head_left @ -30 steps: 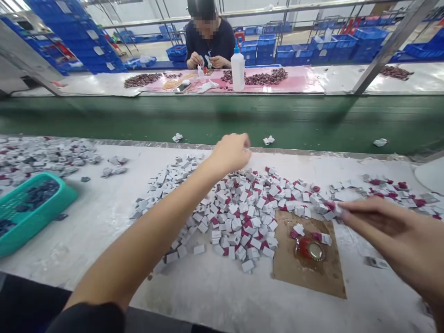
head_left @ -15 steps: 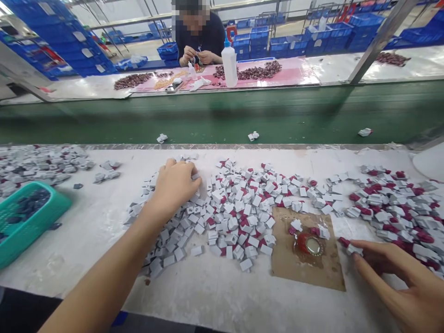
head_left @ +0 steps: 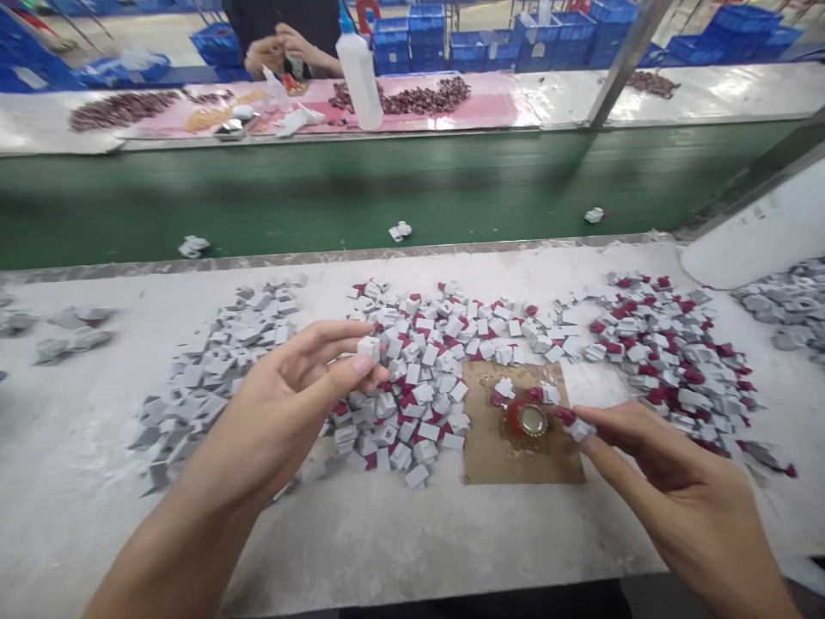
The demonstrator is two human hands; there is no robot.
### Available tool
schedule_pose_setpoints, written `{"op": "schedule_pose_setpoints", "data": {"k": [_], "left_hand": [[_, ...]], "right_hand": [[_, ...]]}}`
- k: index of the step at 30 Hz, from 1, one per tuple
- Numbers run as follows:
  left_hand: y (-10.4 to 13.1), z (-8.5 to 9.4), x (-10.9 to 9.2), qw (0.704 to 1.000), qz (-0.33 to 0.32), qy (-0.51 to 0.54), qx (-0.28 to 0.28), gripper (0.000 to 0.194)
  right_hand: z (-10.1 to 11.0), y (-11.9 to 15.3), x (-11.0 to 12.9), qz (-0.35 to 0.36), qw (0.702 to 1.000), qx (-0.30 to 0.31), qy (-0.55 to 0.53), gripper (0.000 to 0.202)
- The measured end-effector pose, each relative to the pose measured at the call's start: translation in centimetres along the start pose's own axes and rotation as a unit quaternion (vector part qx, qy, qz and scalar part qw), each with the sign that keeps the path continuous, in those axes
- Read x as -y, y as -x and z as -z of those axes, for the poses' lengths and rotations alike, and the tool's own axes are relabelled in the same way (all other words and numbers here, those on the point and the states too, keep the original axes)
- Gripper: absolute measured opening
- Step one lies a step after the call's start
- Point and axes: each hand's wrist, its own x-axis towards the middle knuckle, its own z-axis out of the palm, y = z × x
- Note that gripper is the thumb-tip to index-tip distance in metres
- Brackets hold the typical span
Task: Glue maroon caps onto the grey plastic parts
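Between the thumb and fingers of my left hand (head_left: 302, 387) is a small light-grey plastic block (head_left: 369, 347), raised over the heap of grey and maroon pieces (head_left: 418, 378). My right hand (head_left: 670, 481) pinches a grey-and-maroon piece (head_left: 575, 423) at the right edge of a brown cardboard square (head_left: 516, 464). On that cardboard sits a red bottle cap (head_left: 529, 419) in a wet patch, with two grey-and-maroon pieces beside it. A pile of plain grey blocks (head_left: 212, 361) spreads partly behind my left forearm.
More grey-and-maroon pieces (head_left: 676, 370) form a pile at the right, near a white container (head_left: 754, 223). Beyond the table runs a green conveyor belt (head_left: 290, 193) carrying a few pieces. Across it, a person's hands (head_left: 284, 52) work behind a white bottle (head_left: 359, 77).
My left hand has risen from the grey pile and come right, now with a grey block. My right hand keeps its piece, now closer to the cardboard. The view has tilted down and shifted right.
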Motion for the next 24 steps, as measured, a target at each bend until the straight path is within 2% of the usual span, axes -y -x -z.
{"op": "schedule_pose_setpoints", "data": {"k": [2,6,13,18,21,24], "left_hand": [[0.7,-0.7,0.7,1.0,0.013,0.001,0.009,0.052],[2.3,-2.7,1.3,0.999,0.01,0.0,0.053,0.039],[6.1,-7.9,1.7,0.995,-0.023,0.047,0.079,0.013],[6.8,-10.7,2.3,0.991,-0.024,0.094,0.095,0.007],[6.4,-12.2,2.4,0.984,-0.008,0.141,0.11,0.007],[5.9,-13.5,2.2,0.967,0.008,0.211,0.143,0.007]], "right_hand": [[-0.3,0.0,0.6,0.012,1.0,0.011,-0.008,0.02],[-0.9,0.1,1.1,0.039,0.999,0.027,-0.019,0.028],[-1.6,0.5,1.3,0.042,0.998,0.048,-0.02,0.03],[-1.1,0.2,2.0,0.027,0.999,0.036,-0.029,0.025],[-0.6,0.0,2.0,-0.015,0.994,0.028,-0.106,0.022],[-0.5,-0.3,1.9,-0.048,0.973,0.056,-0.22,0.022]]}}
